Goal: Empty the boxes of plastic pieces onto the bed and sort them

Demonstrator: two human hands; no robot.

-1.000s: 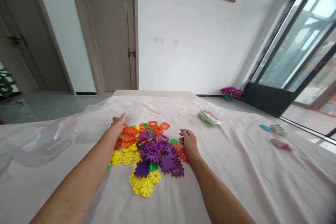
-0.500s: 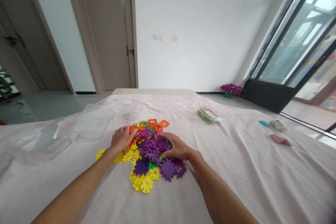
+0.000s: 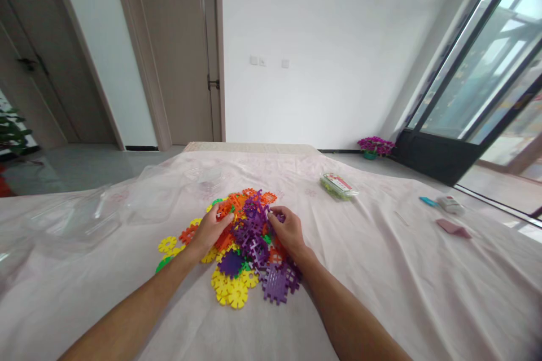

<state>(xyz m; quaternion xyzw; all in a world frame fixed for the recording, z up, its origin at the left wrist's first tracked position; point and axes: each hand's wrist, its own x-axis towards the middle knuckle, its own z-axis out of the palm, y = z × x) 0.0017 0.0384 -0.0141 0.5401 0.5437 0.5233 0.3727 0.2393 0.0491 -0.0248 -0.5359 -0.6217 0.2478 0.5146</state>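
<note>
A pale floral tablecloth (image 3: 364, 271) lies under a heap of notched plastic building pieces (image 3: 249, 234). The left hand (image 3: 208, 231) curls against its orange side, the right hand (image 3: 289, 232) against its purple; whether either pinches anything cannot be told, fingertips being partly hidden.

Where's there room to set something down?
Bare tablecloth lies right of the right hand, below the labelled box, and below the nearest yellow pieces. Crowded: the colourful heap at the left hand, and among the clear containers.
</note>
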